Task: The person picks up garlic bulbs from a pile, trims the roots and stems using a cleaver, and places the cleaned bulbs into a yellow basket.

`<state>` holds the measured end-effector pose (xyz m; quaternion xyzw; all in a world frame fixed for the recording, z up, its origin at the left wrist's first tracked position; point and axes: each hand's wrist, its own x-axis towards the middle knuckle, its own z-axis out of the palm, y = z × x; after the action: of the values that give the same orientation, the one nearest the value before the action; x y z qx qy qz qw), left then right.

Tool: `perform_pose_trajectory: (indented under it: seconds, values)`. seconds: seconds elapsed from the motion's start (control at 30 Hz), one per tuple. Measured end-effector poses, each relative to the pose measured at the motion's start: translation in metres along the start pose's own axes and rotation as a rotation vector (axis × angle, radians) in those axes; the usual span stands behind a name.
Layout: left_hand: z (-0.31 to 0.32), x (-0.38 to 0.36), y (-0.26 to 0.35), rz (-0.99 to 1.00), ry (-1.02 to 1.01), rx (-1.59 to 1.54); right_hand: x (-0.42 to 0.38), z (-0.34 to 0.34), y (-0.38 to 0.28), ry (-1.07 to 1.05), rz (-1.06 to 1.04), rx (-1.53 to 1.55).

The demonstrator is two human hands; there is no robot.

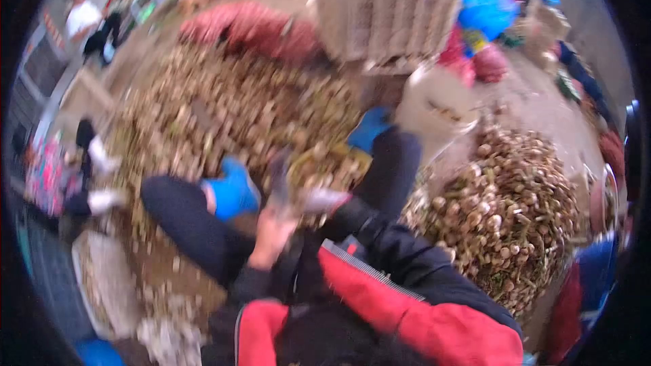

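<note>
My left hand (272, 234) is closed in front of my lap, around the lower end of a dark, elongated thing (279, 179) that motion blur hides in part. Close to its right is my right hand (325, 200), pale and smeared, perhaps gloved; its fingers cannot be made out. Beyond both hands spreads a wide heap of garlic bulbs with stalks (251, 108). Between my knees, more bulbs and a yellowish rim (319, 163) lie just past the hands. My blue-covered feet (234, 188) rest at the edge of the heap.
A second garlic pile (508, 210) lies at the right, near a pale bucket (434, 105). Farther back are a slatted crate (386, 20) and red mesh sacks (251, 27). Other people sit at the left (54, 173) and far left back (83, 17). A pale sack (108, 285) is at lower left.
</note>
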<state>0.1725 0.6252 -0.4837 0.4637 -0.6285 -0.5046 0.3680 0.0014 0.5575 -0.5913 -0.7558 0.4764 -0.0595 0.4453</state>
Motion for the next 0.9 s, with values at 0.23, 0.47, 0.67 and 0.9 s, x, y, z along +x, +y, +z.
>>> perform_pose_trajectory:
  seconds: [0.23, 0.47, 0.67, 0.9]
  values:
    - [0.019, -0.002, 0.014, -0.162, -0.068, -0.165, -0.016, -0.006, 0.000, 0.027, 0.057, 0.037]
    - [0.013, -0.003, 0.012, -0.196, -0.032, -0.104, -0.015, 0.001, -0.003, 0.111, 0.017, 0.042]
    - [0.014, 0.002, 0.010, -0.186, -0.054, -0.076, -0.019, -0.004, -0.006, 0.149, 0.039, 0.055]
    - [0.007, 0.017, 0.002, -0.272, -0.054, -0.174, -0.032, -0.029, -0.035, 0.133, 0.090, 0.024]
